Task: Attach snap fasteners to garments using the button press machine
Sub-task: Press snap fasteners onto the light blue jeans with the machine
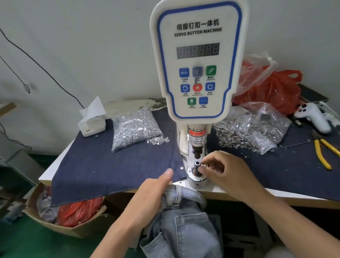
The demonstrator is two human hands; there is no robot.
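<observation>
- Jeans (180, 225) are hanging off the table's (244, 195) front edge, waistband bunched at the lip just below the press; soft, floppy denim with some weight, so I'm judging it will be dragging downward unless held close to the fastening spot.
- Left hand (150, 195) is gripping the waistband, fingers curled into the fabric, thumb sticking out toward the machine. Best hold is looking like the thick waistband hem right beside the target point, layers kept flat.
- Right hand (226, 171) is pinching a small metal snap part (201, 168) between thumb and forefinger, right at the lower die (197, 164) of the button press machine (197, 58). Part is tiny, rigid, probably slick; a fingertip pinch on its rim is the only sensible grip, and easy to fumble.
- Fingers are sitting under the punch; warning label is there for a reason.
- Counts: one machine, one pair of jeans in hand, one snap part in the fingers.
- Two clear bags of loose metal fasteners: one (134, 128) toward the back left of the table, one (252, 129) at back right, each spilling some pieces; contents too many to count.
- One yellow-handled pliers (328, 152) near the right edge, one white tissue box (92, 124) at the back left corner, one red plastic bag (273, 86) at the back right.
- Dark blue cloth (99, 166) is covering the tabletop.
</observation>
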